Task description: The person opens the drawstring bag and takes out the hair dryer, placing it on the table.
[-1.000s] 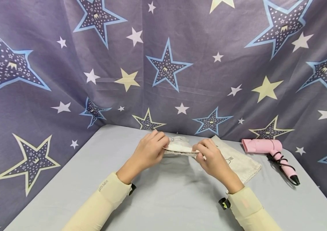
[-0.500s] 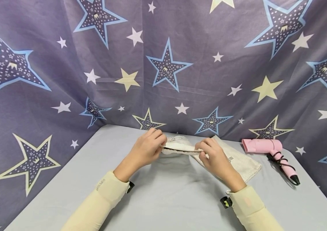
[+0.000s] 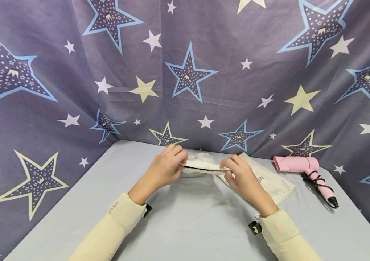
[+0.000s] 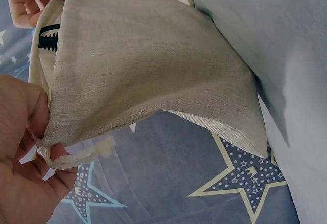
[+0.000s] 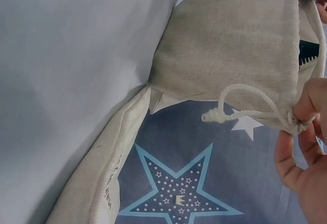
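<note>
A cream drawstring bag [image 3: 202, 160] is held upright by its mouth between both hands near the table's back. My left hand [image 3: 164, 164] pinches one corner of the rim, and my right hand [image 3: 243, 177] pinches the other. The mouth is a narrow slit. Through it, a black toothed thing like a comb [image 4: 49, 40] shows inside in the left wrist view; most of it is hidden by the cloth. A white cord [image 5: 250, 93] hangs in a loop beside my right fingers in the right wrist view.
A second cream cloth bag [image 3: 278, 186] with a small print lies flat behind my right hand. A pink hair dryer [image 3: 297, 164], its black cord wound round the handle, lies at the right. A star-patterned curtain [image 3: 204, 36] borders the grey-covered table [image 3: 185, 224].
Both hands have moved slightly apart, drawing the bag's rim taut, and the dark slit of its mouth shows more clearly. Over the last half second they have hardly moved.
</note>
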`<state>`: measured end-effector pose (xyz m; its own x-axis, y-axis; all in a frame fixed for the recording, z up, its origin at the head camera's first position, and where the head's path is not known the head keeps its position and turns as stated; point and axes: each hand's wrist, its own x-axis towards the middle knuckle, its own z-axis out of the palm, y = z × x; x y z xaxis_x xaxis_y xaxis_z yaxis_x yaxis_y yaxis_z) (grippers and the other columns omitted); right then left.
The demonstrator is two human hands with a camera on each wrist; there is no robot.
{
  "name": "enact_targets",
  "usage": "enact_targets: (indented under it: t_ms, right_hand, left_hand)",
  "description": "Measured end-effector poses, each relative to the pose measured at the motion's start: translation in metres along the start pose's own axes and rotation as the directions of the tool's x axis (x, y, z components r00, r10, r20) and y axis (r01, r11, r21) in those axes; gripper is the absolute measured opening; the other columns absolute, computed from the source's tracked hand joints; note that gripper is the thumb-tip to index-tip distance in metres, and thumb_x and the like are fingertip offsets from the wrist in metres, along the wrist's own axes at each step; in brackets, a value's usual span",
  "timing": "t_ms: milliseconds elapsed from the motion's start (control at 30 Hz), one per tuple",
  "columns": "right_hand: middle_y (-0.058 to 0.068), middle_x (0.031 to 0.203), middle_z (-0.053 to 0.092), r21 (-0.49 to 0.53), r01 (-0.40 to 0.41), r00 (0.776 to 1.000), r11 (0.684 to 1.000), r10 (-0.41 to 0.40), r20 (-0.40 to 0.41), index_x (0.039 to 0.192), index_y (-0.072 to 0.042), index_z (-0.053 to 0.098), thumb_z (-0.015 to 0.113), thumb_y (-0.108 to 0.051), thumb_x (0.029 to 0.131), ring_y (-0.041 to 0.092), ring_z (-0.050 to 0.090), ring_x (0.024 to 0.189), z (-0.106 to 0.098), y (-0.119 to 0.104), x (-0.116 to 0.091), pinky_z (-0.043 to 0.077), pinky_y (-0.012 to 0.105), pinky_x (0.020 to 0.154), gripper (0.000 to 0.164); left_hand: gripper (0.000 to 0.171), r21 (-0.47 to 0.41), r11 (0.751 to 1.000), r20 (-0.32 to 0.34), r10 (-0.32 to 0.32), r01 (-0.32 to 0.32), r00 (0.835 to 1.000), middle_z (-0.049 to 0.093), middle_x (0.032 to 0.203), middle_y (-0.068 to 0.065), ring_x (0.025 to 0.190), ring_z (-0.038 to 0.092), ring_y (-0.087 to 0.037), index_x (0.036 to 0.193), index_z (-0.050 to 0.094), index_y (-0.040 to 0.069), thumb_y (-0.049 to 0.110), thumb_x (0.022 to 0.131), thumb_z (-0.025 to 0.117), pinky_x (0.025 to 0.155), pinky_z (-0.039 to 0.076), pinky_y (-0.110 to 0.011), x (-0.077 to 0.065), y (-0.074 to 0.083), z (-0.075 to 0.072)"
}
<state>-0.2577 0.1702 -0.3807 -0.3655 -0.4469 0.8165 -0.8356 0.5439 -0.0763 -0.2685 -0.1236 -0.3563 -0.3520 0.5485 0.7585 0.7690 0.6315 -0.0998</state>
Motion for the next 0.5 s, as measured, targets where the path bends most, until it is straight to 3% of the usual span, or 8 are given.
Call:
enact_targets:
  t_ms: [267, 500]
  right_hand:
    - [0.002, 0.093, 0.062, 0.008, -0.011, 1.0, 1.0, 0.011, 0.008, 0.096, -0.009, 0.064, 0.058, 0.012, 0.072, 0.023, 0.051, 0.084, 0.0006, 0.0025, -0.0004, 0.041, 0.035, 0.074, 0.033]
    - [0.006, 0.097, 0.061, 0.031, 0.058, 0.998, 0.998, -0.058, 0.008, 0.1, -0.007, 0.064, 0.05, 0.008, 0.08, 0.025, 0.052, 0.085, -0.0015, 0.0096, -0.0022, 0.041, 0.036, 0.078, 0.028]
  left_hand:
    - [0.028, -0.011, 1.0, 0.007, 0.002, -0.002, 1.0, 0.048, 0.082, 0.002, 0.077, 0.043, -0.019, 0.082, 0.05, 0.014, -0.011, 0.071, 0.054, 0.063, 0.039, -0.03, 0.0001, -0.0001, -0.0017]
    - [0.028, -0.015, 1.0, -0.003, -0.006, 0.006, 1.0, 0.048, 0.082, 0.002, 0.078, 0.044, -0.019, 0.082, 0.05, 0.015, -0.01, 0.069, 0.054, 0.06, 0.04, -0.029, 0.0008, -0.0004, -0.0032]
